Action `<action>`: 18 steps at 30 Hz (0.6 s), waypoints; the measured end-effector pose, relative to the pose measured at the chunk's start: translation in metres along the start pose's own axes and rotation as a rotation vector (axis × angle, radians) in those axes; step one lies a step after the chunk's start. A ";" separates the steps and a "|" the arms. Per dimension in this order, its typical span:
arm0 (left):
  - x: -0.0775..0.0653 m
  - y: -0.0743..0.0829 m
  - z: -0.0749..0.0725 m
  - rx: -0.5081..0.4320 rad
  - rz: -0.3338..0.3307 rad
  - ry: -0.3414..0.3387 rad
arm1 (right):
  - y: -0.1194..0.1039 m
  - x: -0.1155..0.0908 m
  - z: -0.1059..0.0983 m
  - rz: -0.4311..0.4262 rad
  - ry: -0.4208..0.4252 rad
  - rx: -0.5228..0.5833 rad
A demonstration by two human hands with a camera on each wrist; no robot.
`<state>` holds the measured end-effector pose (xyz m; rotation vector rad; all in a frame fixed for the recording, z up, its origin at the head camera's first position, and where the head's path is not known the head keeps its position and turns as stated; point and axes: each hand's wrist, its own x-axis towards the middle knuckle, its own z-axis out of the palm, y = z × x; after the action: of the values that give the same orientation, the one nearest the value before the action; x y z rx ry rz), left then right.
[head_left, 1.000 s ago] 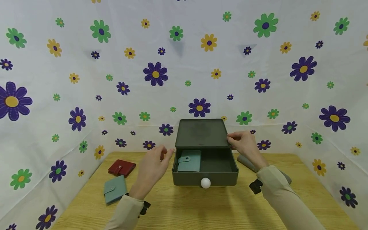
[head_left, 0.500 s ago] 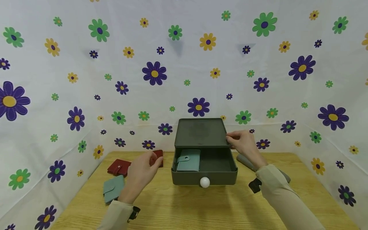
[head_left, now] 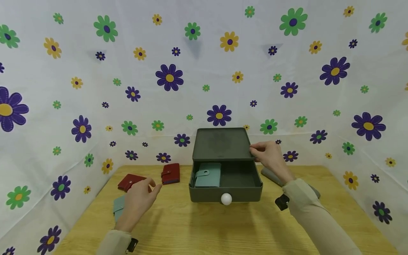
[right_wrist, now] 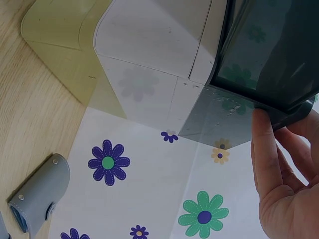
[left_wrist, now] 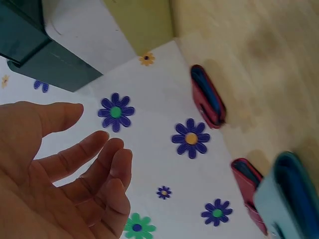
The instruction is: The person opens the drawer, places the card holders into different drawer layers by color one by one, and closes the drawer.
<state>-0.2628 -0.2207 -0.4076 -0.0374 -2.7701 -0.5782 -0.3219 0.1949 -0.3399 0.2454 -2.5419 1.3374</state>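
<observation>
A dark green drawer unit [head_left: 221, 143] stands with its top drawer [head_left: 241, 194] pulled out. Inside the drawer, on its left side, lies a light blue card wallet [head_left: 211, 175]. My right hand [head_left: 271, 156] pinches the right edge of the unit's top, its thumb above and fingers at the side; the right wrist view shows this grip [right_wrist: 284, 179] at the corner. My left hand [head_left: 138, 198] hangs in the air, its fingers loosely bent with nothing between them. Beneath it are a red snap wallet [head_left: 129, 180] and a partly hidden light blue wallet [head_left: 119, 205].
Another red wallet [head_left: 171, 173] lies left of the drawer unit. A grey wallet [head_left: 271, 175] lies to its right, partly covered by my arm. White and yellow tiers [right_wrist: 55, 45] sit under the green one. The drawer has a white knob [head_left: 226, 199].
My left hand has moved away from the drawer, leftward and down, uncovering the second red wallet and covering part of the light blue one on the table. My right hand keeps its grip.
</observation>
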 end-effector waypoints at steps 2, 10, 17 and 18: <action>0.000 -0.008 0.002 0.003 -0.006 -0.013 | 0.000 0.001 0.000 0.001 0.003 -0.004; -0.001 -0.038 0.011 0.001 -0.041 -0.076 | 0.001 0.001 0.001 0.012 0.004 -0.008; 0.002 -0.059 0.010 0.082 -0.098 -0.157 | 0.002 0.002 0.000 0.011 0.006 -0.010; 0.002 -0.062 0.010 0.086 -0.111 -0.174 | 0.002 0.002 0.000 0.013 0.005 -0.009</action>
<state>-0.2734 -0.2735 -0.4392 0.0898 -2.9783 -0.5038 -0.3241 0.1959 -0.3408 0.2243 -2.5485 1.3297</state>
